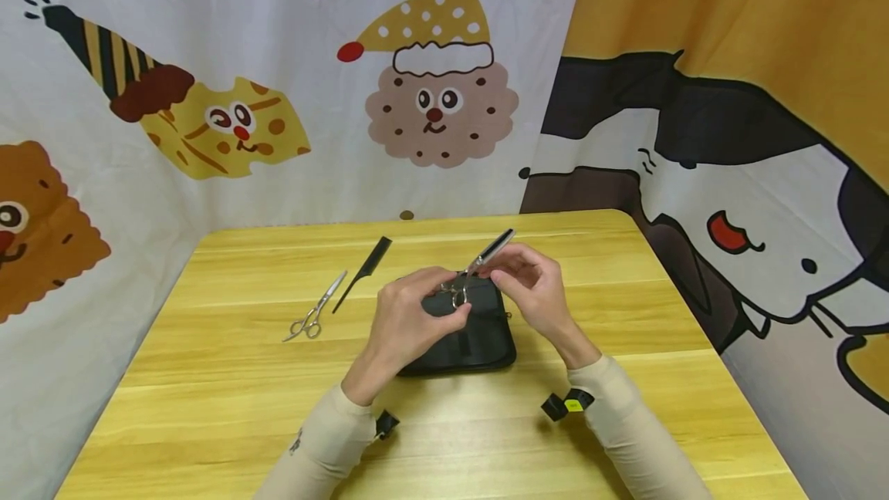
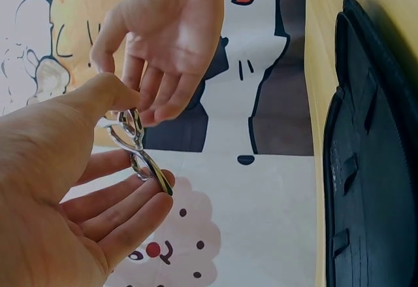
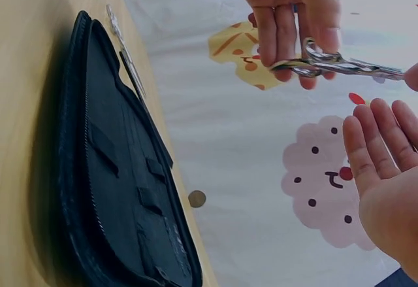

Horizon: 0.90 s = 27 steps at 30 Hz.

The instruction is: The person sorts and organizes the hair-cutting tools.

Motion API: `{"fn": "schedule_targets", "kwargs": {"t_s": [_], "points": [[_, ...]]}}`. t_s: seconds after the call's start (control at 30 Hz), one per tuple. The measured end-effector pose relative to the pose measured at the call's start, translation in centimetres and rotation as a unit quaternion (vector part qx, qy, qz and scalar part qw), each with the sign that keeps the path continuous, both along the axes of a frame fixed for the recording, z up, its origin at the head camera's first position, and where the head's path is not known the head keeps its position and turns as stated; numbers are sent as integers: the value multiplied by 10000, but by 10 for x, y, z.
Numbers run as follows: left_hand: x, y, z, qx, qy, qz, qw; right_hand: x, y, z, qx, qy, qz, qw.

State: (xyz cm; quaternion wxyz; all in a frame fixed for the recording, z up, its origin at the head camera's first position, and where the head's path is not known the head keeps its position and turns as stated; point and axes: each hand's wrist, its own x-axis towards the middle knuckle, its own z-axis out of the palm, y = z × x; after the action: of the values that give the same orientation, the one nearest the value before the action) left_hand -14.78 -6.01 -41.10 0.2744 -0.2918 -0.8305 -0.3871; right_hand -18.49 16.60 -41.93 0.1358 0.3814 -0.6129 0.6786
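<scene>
Silver scissors (image 1: pixel 479 261) are held above a black zip case (image 1: pixel 479 349), blades angled up and away to the right. My left hand (image 1: pixel 410 315) pinches their handle rings (image 3: pixel 313 61) between thumb and fingers. Close by the blades is my right hand (image 1: pixel 538 292), its fingers (image 3: pixel 372 150) extended and its thumb (image 3: pixel 411 78) at the blade end. The left wrist view shows elastic loops (image 2: pixel 349 169) inside the case. Part of the case is hidden behind the left hand.
Left of the case, a second pair of silver scissors (image 1: pixel 319 309) lies on the wooden table (image 1: pixel 229 392). Beside it lies a black tail comb (image 1: pixel 371 262). A cartoon-printed curtain (image 1: pixel 333 191) hangs behind the table and along its right side.
</scene>
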Motion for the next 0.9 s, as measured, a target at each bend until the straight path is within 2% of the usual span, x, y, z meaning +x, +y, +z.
{"fn": "schedule_targets", "kwargs": {"t_s": [0.23, 0.37, 0.5, 0.67, 0.9], "points": [[-2, -6, 1, -294, 211, 229, 9991, 0, 5, 3, 69, 139, -303, 9994], [-3, -9, 0, -442, 247, 321, 9982, 0, 6, 6, 238, 414, -595, 9971], [-4, -11, 0, -637, 298, 430, 9966, 3, 4, 17, 425, 774, -895, 9921], [-4, -13, 0, -921, 294, 574, 9937, 9, 2, 34, 790, 1134, -1277, 9821], [-4, -15, -2, -1285, 249, 737, 9886, 12, 3, 41, 1379, 1603, -1821, 9603]]}}
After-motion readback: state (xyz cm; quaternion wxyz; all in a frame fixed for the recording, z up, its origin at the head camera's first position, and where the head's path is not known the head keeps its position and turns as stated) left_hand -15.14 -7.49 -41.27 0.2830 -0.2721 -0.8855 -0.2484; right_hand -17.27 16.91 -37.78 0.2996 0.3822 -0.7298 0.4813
